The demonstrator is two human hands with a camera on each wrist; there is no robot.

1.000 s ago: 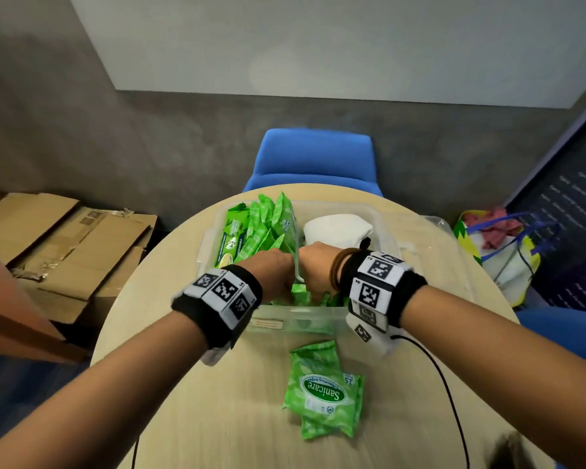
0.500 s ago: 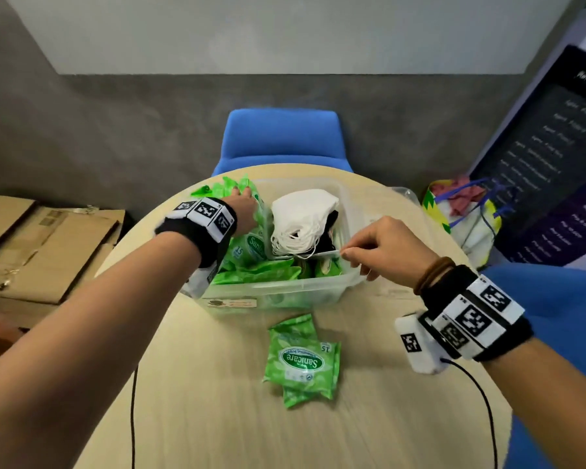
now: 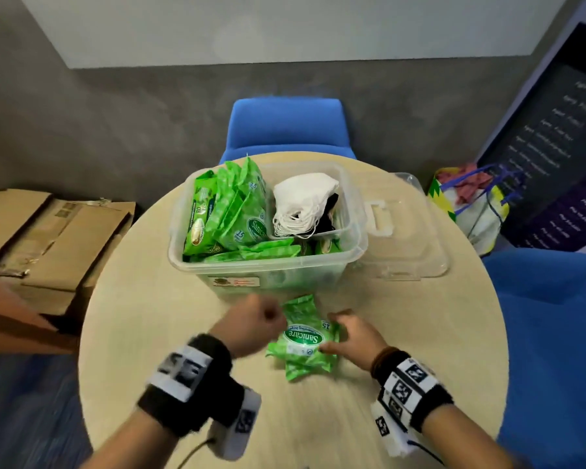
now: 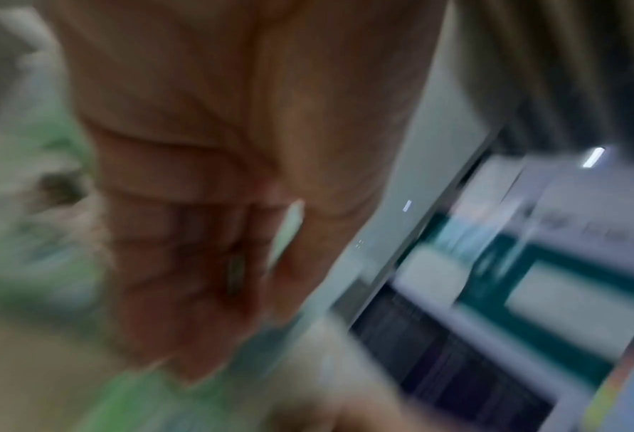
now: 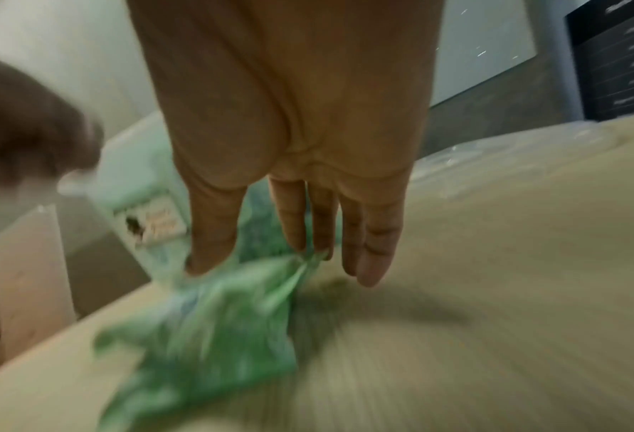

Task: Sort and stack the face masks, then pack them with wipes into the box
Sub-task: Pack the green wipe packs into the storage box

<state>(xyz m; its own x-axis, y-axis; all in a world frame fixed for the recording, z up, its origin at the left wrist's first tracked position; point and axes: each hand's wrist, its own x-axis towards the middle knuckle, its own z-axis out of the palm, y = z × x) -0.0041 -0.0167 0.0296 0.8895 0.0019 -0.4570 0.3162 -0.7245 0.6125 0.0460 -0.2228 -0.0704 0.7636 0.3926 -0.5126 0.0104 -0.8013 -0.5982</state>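
Observation:
A clear plastic box (image 3: 268,265) stands mid-table. Green wipes packs (image 3: 230,208) fill its left side, and a stack of white masks (image 3: 301,201) lies over black masks (image 3: 329,221) on its right. Two more green wipes packs (image 3: 303,338) lie overlapped on the table in front of the box. My right hand (image 3: 334,333) pinches the right edge of the top pack (image 5: 215,321) between thumb and fingers (image 5: 296,242). My left hand (image 3: 271,316) is blurred and curled into a fist at the packs' left edge. In the left wrist view, that hand (image 4: 211,263) shows nothing held.
The box's clear lid (image 3: 406,238) lies on the round wooden table (image 3: 403,333) to the right of the box. Blue chairs stand behind (image 3: 286,126) and at the right (image 3: 555,316). Cardboard boxes (image 3: 55,238) sit on the floor left, a colourful bag (image 3: 471,204) right.
Both hands have left the box and dropped to the loose packs on the table. The right hand has taken hold of the top pack; the left hand is still moving.

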